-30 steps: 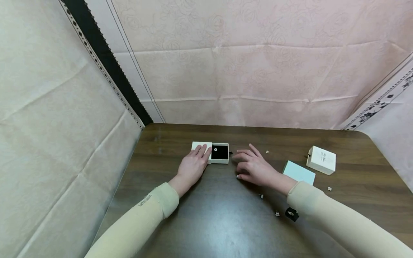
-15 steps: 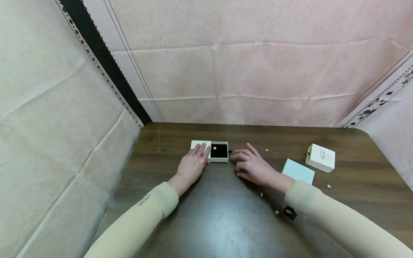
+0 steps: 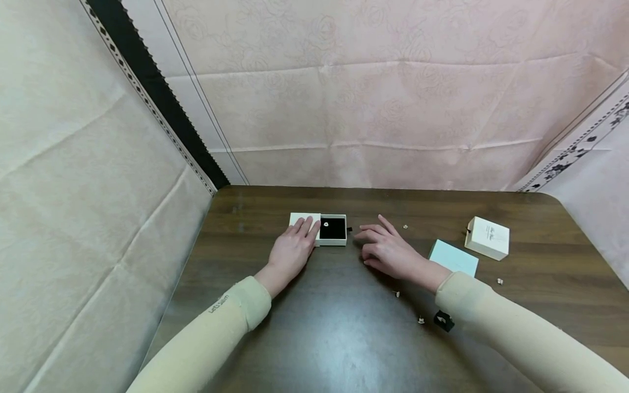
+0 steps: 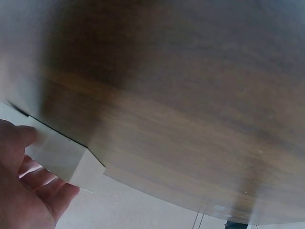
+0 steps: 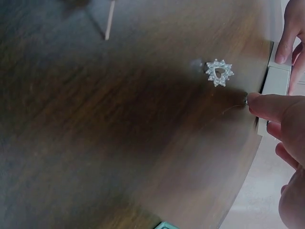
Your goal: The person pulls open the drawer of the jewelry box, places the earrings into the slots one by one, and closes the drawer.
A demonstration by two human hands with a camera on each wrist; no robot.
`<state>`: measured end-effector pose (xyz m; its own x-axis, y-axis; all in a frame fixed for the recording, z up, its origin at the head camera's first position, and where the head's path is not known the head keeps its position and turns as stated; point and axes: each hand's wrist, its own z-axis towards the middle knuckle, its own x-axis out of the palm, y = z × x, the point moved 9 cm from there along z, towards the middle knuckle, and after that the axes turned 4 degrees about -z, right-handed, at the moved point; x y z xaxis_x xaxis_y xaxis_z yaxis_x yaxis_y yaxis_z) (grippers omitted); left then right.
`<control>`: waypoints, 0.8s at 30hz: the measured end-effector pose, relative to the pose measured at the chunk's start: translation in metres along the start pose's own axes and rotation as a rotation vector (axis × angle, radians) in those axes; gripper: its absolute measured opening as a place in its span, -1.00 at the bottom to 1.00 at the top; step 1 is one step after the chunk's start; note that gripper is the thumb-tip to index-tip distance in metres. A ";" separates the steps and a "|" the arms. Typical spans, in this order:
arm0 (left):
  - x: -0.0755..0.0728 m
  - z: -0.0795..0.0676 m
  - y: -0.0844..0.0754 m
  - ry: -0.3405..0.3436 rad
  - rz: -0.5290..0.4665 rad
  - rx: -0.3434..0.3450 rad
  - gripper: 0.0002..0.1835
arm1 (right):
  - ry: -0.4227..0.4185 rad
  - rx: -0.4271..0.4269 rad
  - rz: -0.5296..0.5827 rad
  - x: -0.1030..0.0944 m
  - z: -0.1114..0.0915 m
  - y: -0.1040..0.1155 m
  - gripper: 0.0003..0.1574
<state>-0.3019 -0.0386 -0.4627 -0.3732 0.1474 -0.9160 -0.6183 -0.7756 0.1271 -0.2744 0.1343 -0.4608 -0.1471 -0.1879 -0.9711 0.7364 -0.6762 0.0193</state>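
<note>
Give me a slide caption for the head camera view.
On a brown table, left hand holds a slid-open white box; right hand beside its black-lined tray.

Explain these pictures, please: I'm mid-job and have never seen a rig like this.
No robot here, just a person working bare-handed. The wide picture comes from a camera worn on the head; the two close ones, from cameras on the left and right wrists.

The left hand holds an open white cardboard drawer box with a black lining, on which a small silvery piece lies. The right hand is beside the box, a tiny shiny piece right by it; whether it is pinched, I can't tell.

The brown wood-grain table also bears a second white cardboard box, a pale-blue rectangular box or lid, a small black item and several small silvery ornaments.
</note>
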 end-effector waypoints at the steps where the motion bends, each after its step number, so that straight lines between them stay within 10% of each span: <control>1: 0.000 0.000 0.000 0.000 0.000 -0.001 -0.51 | 0.002 0.001 0.001 0.000 0.000 0.000 -0.77; 24: 0.000 -0.001 -0.001 -0.005 0.012 0.013 -0.51 | -0.112 0.033 0.067 -0.036 0.019 -0.019 -0.79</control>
<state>-0.3005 -0.0383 -0.4632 -0.3840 0.1418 -0.9124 -0.6231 -0.7690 0.1427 -0.2960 0.1406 -0.4213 -0.1721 -0.3105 -0.9349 0.7250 -0.6824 0.0932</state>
